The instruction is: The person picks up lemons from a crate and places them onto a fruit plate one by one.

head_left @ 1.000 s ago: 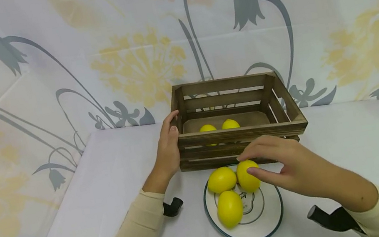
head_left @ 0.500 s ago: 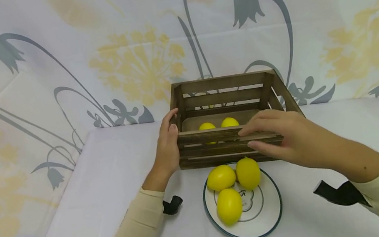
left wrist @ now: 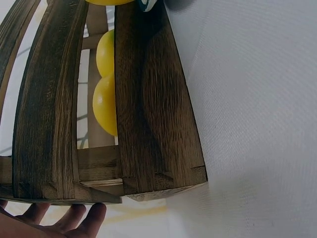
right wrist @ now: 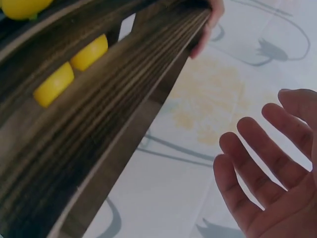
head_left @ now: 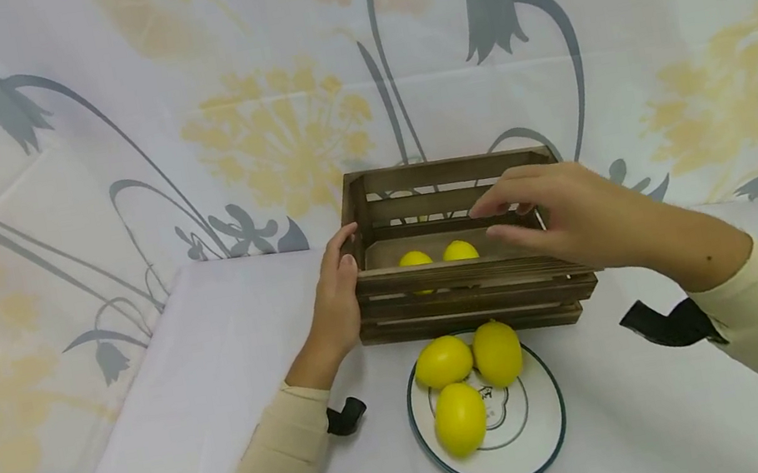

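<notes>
Well, right grip [head_left: 560,209]: apart, above the slatted wooden crate [head_left: 473,293]
Left grip [head_left: 336,303]: fingers extended against its end; I should brace steadily
Lemons [head_left: 460,251] inside: best left unbumped

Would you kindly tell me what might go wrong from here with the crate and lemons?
If the left hand shifts the crate it touches, the crate might bump the plate close in front. The plate looks shallow, so a bump could set one of its three rounded lemons rolling off.
</notes>
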A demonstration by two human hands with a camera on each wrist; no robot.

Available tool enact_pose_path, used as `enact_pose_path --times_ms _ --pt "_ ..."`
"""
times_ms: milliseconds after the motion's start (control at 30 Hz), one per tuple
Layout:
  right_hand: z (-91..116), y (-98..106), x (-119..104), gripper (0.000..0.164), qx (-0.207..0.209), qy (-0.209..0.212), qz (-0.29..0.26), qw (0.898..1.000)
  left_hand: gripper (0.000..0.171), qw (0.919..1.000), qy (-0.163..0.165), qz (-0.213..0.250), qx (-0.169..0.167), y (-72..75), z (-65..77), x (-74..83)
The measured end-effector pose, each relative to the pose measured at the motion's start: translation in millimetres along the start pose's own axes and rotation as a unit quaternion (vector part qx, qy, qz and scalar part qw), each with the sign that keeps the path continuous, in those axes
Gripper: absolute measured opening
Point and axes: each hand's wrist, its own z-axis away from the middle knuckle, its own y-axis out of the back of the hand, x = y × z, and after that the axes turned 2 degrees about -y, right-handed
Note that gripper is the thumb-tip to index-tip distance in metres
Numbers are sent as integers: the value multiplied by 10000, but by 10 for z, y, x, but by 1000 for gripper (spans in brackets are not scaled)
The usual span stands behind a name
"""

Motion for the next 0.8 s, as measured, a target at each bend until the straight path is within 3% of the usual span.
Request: enact_pose_path --times_ms 233,467,800 --pt "-235 140 103 21 -723 -770 -263 9941 50 10000 -14 48 18 4 6 -7" --pt "-449 199 261 23 -1150 -1438 -407 9821 49 9998 -73 141 80 3 0 -10" --pt "-633 141 487 21 -1666 -1524 -444 9732 48 9998 -56 180 117 -5 14 -9"
